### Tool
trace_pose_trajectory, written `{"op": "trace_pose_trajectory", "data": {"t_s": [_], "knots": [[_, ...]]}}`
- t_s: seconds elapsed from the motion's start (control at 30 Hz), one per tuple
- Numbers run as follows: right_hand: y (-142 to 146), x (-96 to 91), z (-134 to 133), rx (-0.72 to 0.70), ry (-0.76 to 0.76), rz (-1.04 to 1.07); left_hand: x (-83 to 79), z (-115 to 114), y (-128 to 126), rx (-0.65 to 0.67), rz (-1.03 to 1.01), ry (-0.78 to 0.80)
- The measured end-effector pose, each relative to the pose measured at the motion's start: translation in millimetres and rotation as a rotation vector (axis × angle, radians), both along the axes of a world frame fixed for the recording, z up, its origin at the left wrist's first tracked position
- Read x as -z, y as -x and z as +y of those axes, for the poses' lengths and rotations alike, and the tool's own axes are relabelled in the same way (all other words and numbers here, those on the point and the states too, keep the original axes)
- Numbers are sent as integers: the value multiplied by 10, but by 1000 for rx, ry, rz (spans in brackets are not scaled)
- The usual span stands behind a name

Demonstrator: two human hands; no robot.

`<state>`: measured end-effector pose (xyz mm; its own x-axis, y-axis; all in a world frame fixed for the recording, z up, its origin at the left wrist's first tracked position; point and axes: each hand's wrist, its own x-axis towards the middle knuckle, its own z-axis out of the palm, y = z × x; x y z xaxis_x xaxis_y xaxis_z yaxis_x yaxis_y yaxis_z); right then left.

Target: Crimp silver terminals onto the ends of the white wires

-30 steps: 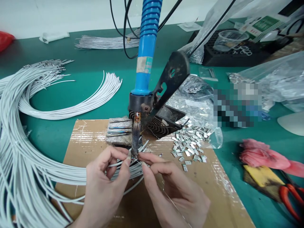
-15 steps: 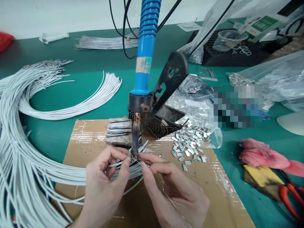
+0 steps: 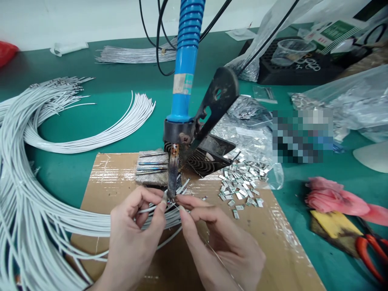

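Note:
A blue-handled soldering iron (image 3: 181, 97) is clamped upright in a black stand (image 3: 212, 109), its dark tip pointing down between my hands. My left hand (image 3: 138, 230) is closed in a pinch on a white cable (image 3: 146, 210) just left of the tip. Thumb and fingers of my right hand (image 3: 221, 238) pinch a thin solder wire (image 3: 222, 264), whose tail runs down below the palm. The solder's front end is at the iron's tip. What exactly sits under the tip is too small and partly hidden by my fingertips. More white cables (image 3: 87, 220) pass behind my left hand.
Cardboard (image 3: 106, 173) lies under the work. Small metal plates (image 3: 242, 188) are scattered to the right, beside a clear plastic bag (image 3: 257, 139). Metal rods rest on a grey pad (image 3: 151, 178). Red-handled scissors (image 3: 370, 250), a yellow sponge (image 3: 335, 224) and a pink cloth (image 3: 339, 196) lie far right.
My right hand has shifted very slightly left, with the solder wire still pinched. My left hand and the soldering iron look almost unchanged.

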<state>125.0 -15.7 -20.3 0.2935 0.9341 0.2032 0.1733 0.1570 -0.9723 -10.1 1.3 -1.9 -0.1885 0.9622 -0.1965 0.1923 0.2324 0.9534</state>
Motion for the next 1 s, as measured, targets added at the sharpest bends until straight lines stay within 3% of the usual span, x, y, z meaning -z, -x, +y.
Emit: {"op": "trace_pose_trajectory", "data": {"t_s": [0.4, 0.7, 1.0], "knots": [[-18, 2, 5, -27, 10, -20, -78, 33, -87, -56, 6, 4], [-9, -30, 7, 5, 2, -3, -38, 13, 1, 5, -4, 17], [2, -17, 11, 6, 1, -3, -85, 35, -59, -36, 0, 7]]}}
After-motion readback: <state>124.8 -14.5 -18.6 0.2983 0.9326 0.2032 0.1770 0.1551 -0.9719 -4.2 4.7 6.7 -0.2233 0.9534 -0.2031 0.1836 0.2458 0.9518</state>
